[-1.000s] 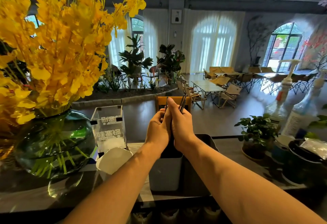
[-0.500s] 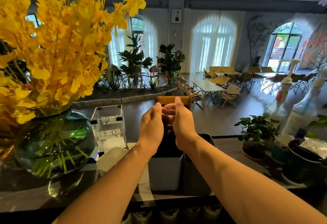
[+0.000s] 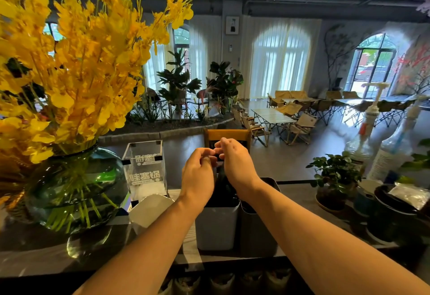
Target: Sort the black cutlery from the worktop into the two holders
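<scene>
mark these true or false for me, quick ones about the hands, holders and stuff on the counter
1. The left hand and right hand are both above the white holder. True.
2. The white holder and the dark holder stand far apart. False: they stand side by side.
3. Black cutlery stands in the white holder. True.
4. The green glass vase holds red flowers. False: its flowers are yellow.
5. The small potted plant is left of the holders. False: it is to their right.
</scene>
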A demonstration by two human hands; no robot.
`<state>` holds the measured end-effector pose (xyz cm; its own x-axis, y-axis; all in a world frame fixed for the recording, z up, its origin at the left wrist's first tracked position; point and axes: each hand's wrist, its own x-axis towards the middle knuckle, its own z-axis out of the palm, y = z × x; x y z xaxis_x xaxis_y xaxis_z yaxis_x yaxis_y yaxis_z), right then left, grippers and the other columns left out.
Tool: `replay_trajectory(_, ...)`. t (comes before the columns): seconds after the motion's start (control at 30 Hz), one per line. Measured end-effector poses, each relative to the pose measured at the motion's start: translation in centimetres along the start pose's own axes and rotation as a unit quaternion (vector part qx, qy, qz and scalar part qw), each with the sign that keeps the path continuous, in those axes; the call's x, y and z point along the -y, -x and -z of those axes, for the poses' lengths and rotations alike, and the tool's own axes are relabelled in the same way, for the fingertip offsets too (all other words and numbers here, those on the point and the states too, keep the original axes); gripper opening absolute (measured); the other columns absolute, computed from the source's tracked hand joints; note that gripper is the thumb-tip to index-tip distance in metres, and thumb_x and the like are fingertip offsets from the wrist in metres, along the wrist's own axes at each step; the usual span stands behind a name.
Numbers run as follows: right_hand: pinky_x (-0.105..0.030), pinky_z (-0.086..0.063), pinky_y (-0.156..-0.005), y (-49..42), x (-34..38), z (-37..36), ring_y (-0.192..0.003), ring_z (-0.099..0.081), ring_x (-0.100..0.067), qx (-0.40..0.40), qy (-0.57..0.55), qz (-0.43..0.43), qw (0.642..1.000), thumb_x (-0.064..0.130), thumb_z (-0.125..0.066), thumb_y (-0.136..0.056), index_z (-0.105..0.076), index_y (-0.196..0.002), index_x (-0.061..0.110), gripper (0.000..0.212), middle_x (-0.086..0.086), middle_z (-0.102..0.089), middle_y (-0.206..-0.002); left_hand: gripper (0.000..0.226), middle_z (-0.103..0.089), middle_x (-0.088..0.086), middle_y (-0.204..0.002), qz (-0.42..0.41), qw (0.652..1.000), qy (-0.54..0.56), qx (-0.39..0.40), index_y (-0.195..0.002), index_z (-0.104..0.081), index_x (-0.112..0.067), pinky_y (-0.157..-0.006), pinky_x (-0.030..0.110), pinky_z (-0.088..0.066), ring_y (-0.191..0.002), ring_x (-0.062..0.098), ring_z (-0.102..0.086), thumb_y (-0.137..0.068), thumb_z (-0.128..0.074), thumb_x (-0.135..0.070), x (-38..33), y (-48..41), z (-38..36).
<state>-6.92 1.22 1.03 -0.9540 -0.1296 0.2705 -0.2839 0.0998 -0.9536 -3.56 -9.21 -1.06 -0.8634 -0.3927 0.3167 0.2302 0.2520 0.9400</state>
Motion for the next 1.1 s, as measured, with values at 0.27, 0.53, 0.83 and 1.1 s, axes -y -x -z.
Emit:
replay_trajectory(0.27,-0.067,-0.012,-0.125,0.4,-1.4,-0.6,-0.16,-0.014,-0.033,0.272,0.55,0.063,0.787,0.037,-0.034,-0.109,-0.053,-0.15,0.021,0.048,-0.003,-0.041,-0.161,0.037,-0.057,-0.002,-0.119,-0.025,0.995,-0.078,-0.055,-0.119,-0.069,-0.014,-0.092,0.023,-0.037,-0.107,0.013,-0.054,-0.113,-0.035,-0.028,0.6,0.0,0.6)
replay_trajectory(0.53,-0.053,-0.049,-0.107,1.9,0.4,0.1,-0.113,-0.066,-0.024,0.146,0.336,0.059,0.929,0.051,-0.036,-0.102,-0.067,-0.119,0.028,0.042,-0.002,-0.069,-0.124,0.037,-0.064,0.005,-0.124,0.059,0.997,-0.056,0.004,-0.121,-0.068,-0.017,-0.094,0.037,-0.045,-0.108,0.021,-0.056,-0.111,-0.038,-0.036,-1.1,1.4,1.9)
replay_trajectory(0.83,-0.043,-0.055,-0.095,7.7,5.2,2.6,-0.109,-0.067,-0.028,0.051,0.305,0.053,0.949,0.03,-0.049,-0.108,-0.065,-0.135,0.013,0.036,-0.011,-0.067,-0.133,0.043,-0.064,0.017,-0.117,0.065,0.978,-0.19,0.058,-0.116,-0.068,-0.013,-0.082,0.037,-0.04,-0.104,0.033,-0.057,-0.111,-0.034,-0.038,-4.9,5.7,3.7)
replay_trajectory(1.1,-0.031,-0.052,-0.076,16.7,6.1,3.8,-0.097,-0.067,-0.02,-0.008,0.227,0.055,0.972,0.024,-0.053,-0.106,-0.072,-0.119,0.015,0.025,-0.004,-0.073,-0.109,0.042,-0.064,0.024,-0.126,0.099,0.974,-0.174,0.107,-0.126,-0.065,-0.009,-0.092,0.044,-0.048,-0.116,0.042,-0.06,-0.113,-0.036,-0.035,-6.4,13.1,4.6)
